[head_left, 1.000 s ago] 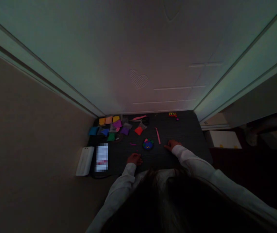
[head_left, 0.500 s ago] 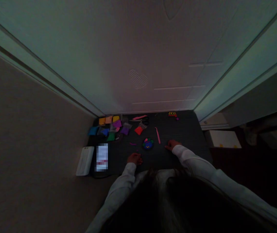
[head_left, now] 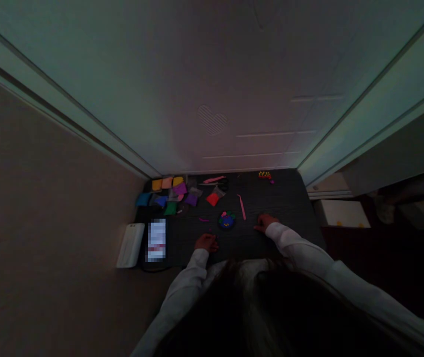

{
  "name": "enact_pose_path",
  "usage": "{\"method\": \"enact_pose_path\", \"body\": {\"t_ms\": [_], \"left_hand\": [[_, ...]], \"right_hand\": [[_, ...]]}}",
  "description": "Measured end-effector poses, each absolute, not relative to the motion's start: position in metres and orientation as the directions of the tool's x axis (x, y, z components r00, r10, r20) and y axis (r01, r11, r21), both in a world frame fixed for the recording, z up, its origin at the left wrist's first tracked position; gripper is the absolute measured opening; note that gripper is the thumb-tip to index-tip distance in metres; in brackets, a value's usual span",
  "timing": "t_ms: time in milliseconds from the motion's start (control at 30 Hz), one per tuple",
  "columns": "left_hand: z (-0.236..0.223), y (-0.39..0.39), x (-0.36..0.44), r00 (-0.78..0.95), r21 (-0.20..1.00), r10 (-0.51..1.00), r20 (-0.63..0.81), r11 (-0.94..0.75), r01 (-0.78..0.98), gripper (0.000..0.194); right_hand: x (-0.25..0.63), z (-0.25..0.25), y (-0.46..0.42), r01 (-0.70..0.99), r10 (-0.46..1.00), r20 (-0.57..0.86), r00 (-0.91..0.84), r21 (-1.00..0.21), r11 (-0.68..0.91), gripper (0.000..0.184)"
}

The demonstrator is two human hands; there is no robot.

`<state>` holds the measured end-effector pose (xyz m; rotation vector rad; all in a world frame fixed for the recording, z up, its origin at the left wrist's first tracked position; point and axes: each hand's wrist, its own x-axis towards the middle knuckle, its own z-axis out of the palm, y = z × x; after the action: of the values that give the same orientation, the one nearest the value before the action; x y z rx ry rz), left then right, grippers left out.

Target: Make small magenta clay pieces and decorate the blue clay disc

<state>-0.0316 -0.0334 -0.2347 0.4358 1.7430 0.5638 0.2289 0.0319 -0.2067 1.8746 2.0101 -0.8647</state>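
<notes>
On the dark table, my left hand [head_left: 206, 242] rests near the front edge with its fingers curled together. Anything between its fingertips is too small and dark to name. My right hand [head_left: 266, 222] lies further right, fingers bent down toward the tabletop and closed; what they hold, if anything, is hidden. Between the hands and slightly beyond them sits a round blue piece [head_left: 227, 220] with pink, green and yellow bits on it. A pair of pink tweezers [head_left: 242, 207] lies between that piece and my right hand. A thin purple strip [head_left: 204, 219] is beyond my left hand.
Several colored clay packets [head_left: 170, 208] cover the back left, and a red packet [head_left: 213, 199] lies mid-table. Scissors [head_left: 222, 184] and a red block with yellow dots [head_left: 264, 174] are near the wall. A phone [head_left: 156, 240] and a white case [head_left: 131, 245] are at left.
The view has shifted very slightly. Both hands keep nearly the same place and pose, and the things on the table have not moved.
</notes>
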Motion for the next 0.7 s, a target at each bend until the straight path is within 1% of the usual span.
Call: {"method": "enact_pose_path", "body": {"t_ms": [167, 400, 600, 700], "left_hand": [[-0.233, -0.033, -0.031, -0.239, 0.579, 0.562, -0.792, 0.816, 0.0, 0.012], [-0.23, -0.032, -0.029, -0.275, 0.56, 0.542, -0.794, 0.828, 0.014, 0.015], [-0.223, -0.032, -0.026, -0.3, 0.556, 0.536, -0.789, 0.831, 0.02, 0.016], [-0.219, -0.032, -0.025, -0.306, 0.557, 0.536, -0.786, 0.83, 0.023, 0.017]], "right_hand": [[0.224, -0.207, 0.031, 0.977, 0.825, -0.556, -0.097, -0.212, -0.029, 0.045], [0.225, -0.205, 0.031, 0.974, 0.826, -0.55, -0.123, -0.225, -0.005, 0.039], [0.22, -0.205, 0.028, 0.983, 0.843, -0.531, -0.089, -0.184, -0.012, 0.05], [0.219, -0.206, 0.03, 0.984, 0.845, -0.529, -0.076, -0.176, -0.021, 0.049]]}}
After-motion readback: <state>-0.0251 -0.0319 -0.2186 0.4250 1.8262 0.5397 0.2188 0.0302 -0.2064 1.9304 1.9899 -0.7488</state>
